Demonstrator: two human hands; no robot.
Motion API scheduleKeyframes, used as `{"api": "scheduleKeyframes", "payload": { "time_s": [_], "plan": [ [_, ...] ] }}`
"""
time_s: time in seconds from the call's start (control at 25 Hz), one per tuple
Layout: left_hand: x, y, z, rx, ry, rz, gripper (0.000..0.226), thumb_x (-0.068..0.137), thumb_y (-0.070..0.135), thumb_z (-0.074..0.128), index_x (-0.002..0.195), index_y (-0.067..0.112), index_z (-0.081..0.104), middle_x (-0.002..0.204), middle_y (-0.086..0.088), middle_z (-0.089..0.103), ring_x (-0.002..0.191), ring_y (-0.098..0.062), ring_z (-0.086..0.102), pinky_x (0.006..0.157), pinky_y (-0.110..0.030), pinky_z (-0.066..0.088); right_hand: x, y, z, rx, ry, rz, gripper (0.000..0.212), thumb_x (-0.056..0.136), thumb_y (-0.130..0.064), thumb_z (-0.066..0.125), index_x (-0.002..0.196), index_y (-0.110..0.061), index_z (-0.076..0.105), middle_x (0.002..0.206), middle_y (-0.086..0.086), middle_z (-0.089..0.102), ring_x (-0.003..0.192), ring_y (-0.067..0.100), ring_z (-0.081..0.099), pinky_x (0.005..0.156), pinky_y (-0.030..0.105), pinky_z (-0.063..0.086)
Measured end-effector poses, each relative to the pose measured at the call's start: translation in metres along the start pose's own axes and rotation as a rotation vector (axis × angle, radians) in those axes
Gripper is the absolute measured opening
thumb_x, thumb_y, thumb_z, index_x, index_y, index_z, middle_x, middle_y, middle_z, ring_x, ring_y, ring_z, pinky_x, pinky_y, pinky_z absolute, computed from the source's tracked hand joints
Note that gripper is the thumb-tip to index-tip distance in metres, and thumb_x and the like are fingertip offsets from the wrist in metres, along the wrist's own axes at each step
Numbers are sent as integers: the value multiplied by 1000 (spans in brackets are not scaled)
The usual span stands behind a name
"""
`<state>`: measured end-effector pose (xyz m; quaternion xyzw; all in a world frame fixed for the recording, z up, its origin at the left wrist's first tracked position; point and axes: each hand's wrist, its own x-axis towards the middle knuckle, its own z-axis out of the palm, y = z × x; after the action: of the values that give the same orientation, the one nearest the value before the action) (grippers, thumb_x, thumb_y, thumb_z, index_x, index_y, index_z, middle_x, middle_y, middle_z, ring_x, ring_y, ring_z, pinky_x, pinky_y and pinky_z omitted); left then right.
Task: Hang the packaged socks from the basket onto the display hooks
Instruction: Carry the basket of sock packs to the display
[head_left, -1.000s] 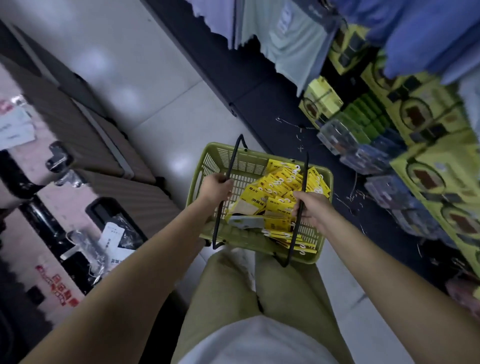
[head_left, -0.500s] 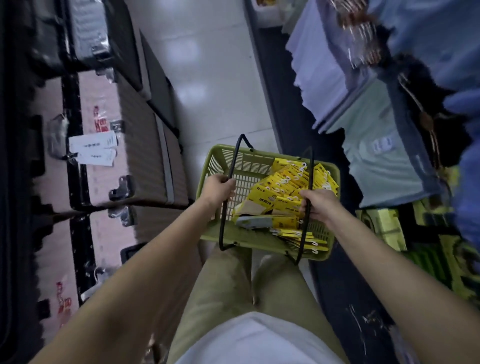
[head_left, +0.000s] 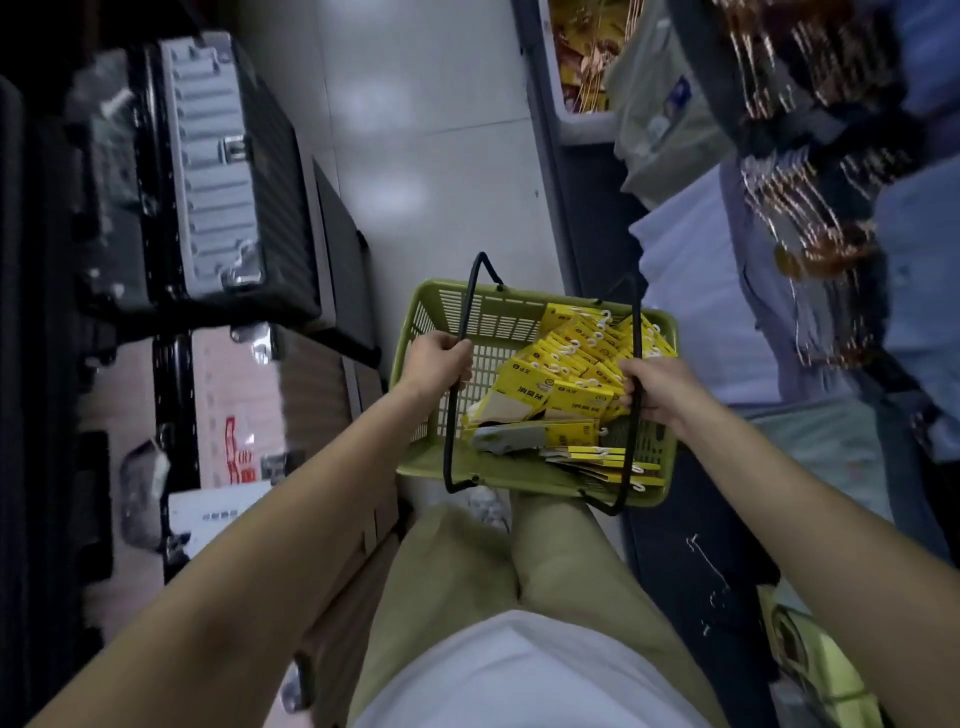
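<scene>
1. Pale floor tiles form a shop aisle, bounded on the left by stacked suitcases and on the right by hanging shirts. Motion-blurred metal hangers show at the far right.
2. A green basket is carried level at centre, just beyond the person's trousers. The yellow sock packs lie heaped inside it, mostly toward its right half, and their small white hooks are visible.
3. The left hand is wrapped around the left handle. The right hand is wrapped around the right handle. Neither hand touches a pack.
4. Change: over the last second the surroundings have shifted while the basket and both grips have stayed the same. The green and yellow boxed goods formerly on the right have left the view, and shirts now fill that side. A grey ribbed suitcase has come into the far left.
5. Reading: the person appears to be walking or turning along the aisle, so the task remains in its carrying stage. No pack has been lifted out. No display hooks for socks can be made out, so the hanging spot is probably yet to be reached.
</scene>
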<state>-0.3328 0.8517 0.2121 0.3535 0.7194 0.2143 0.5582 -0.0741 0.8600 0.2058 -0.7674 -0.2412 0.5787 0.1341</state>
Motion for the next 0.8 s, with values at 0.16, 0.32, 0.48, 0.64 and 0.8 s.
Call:
{"api": "scheduleKeyframes", "payload": {
  "time_s": [0.16, 0.32, 0.48, 0.64, 0.8],
  "plan": [
    [91, 65, -34, -11, 23, -8, 16, 92, 13, 48, 78, 6, 52, 66, -4, 54, 54, -13, 51, 42, -17, 39, 63, -101, 19, -12, -23, -25, 16, 91, -22, 57, 78, -14, 56, 66, 3, 54, 58, 18, 54, 59, 31, 50],
    [182, 131, -61, -28, 71, -19, 17, 92, 12, 48, 76, 7, 51, 65, -5, 51, 53, -13, 48, 39, -14, 37, 133, -211, 38, -78, -62, -45, 17, 90, -19, 56, 74, -14, 55, 66, 3, 54, 59, 19, 56, 55, 29, 45],
    [259, 194, -96, -62, 92, -52, 13, 91, 10, 48, 80, 5, 51, 68, -8, 52, 58, -18, 50, 56, -27, 46, 180, -314, 59, -134, -57, -56, 15, 88, -12, 55, 73, -13, 54, 66, 4, 55, 59, 18, 57, 55, 27, 45],
    [345, 257, -142, -59, 123, -50, 11, 94, 12, 48, 87, 3, 53, 70, -6, 54, 56, -15, 51, 38, -14, 41, 234, -424, 80, -163, -63, -87, 16, 86, -10, 56, 71, -13, 55, 65, 4, 54, 57, 18, 56, 52, 26, 45],
    [442, 319, -200, -59, 97, -77, 9, 95, 8, 45, 88, 3, 48, 67, -6, 50, 52, -15, 49, 36, -17, 40, 292, -533, 115, -144, -41, -105, 11, 88, -17, 58, 78, -14, 56, 65, 2, 53, 53, 16, 52, 45, 23, 44]
  ]
}}
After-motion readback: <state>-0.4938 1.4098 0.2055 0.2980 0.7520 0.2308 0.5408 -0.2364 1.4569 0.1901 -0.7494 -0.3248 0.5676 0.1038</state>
